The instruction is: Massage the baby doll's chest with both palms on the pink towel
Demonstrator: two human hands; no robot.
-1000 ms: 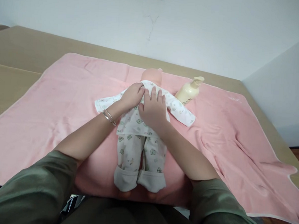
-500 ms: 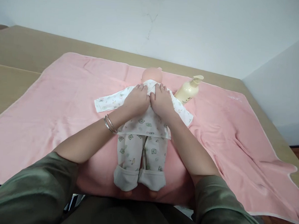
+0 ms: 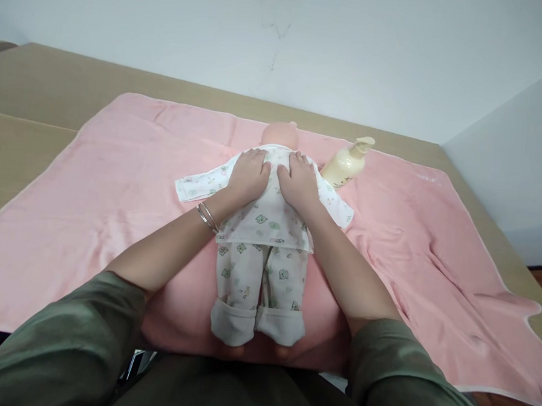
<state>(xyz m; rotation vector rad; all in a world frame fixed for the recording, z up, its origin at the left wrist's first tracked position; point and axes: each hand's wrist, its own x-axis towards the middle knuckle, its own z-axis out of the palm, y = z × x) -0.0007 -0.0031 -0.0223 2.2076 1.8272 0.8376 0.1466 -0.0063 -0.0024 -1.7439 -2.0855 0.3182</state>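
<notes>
Trousers (image 3: 241, 274): nearest me; both legs side by side, ends folded up, running away from me;
Shirt (image 3: 270, 221): next, its hem over the waist of the trousers; arms spread to both sides;
Hands: left hand (image 3: 251, 173) and right hand (image 3: 300, 181) laid on the shirt, one each side of its middle; I judge neither nearer;
Fingers: close together, pointing away, thumbs set apart and turned inward; I cannot tell whether the tips press into cloth;
Doll (image 3: 278, 135): on the pink blanket (image 3: 132, 159), its long axis straight ahead of me, bare head just beyond the fingertips;
Bottle (image 3: 345, 166): tilted, beyond the right hand;
Wall (image 3: 387, 64): farthest, behind the table (image 3: 55, 73).
</notes>
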